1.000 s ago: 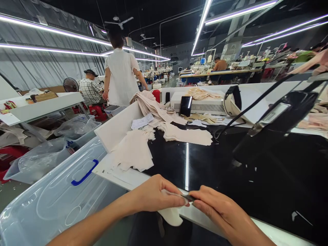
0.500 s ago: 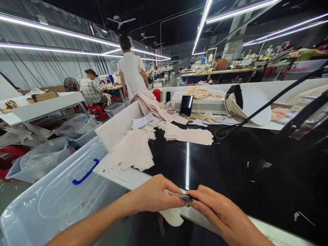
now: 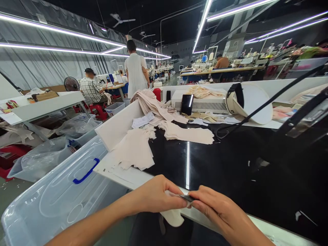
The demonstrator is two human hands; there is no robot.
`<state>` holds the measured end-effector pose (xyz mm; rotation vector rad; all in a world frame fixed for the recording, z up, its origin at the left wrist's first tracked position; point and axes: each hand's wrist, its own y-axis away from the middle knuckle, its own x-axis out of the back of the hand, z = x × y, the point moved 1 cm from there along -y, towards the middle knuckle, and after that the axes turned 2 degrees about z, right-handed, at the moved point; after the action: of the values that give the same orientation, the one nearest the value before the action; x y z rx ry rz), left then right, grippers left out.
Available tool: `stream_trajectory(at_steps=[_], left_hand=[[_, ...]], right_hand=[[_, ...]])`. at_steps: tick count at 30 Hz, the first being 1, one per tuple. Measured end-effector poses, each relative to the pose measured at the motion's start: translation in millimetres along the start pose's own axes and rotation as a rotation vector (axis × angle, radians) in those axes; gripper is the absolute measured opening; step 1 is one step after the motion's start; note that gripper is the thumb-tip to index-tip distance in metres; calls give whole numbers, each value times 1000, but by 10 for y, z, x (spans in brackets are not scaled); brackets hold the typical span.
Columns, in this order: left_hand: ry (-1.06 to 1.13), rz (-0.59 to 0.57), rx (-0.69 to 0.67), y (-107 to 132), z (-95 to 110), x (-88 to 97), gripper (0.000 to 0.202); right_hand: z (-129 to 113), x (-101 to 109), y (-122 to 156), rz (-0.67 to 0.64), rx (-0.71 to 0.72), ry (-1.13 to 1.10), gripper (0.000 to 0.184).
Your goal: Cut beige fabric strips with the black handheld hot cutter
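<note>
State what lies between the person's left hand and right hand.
In the head view, a small dark tool bridges the gap between the left hand, pinching a pale fabric piece, and the right hand, gripping the tool. Its type is unclear.

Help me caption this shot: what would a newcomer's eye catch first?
At bottom centre, the left hand pinches pale cloth and the right hand holds a small dark tool. Beyond them, a glossy black tabletop stretches rightward. A translucent container with a blue handle fills the lower left.
</note>
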<state>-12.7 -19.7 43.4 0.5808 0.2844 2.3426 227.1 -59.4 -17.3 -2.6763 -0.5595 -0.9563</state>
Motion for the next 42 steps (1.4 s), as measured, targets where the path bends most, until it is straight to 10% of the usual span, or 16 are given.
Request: stream_trajectory(at_steps=[42], left_hand=[[37,-20,31,-29,18,-65,37]], right_hand=[[-97,-68,-26,2,18,-102,47]])
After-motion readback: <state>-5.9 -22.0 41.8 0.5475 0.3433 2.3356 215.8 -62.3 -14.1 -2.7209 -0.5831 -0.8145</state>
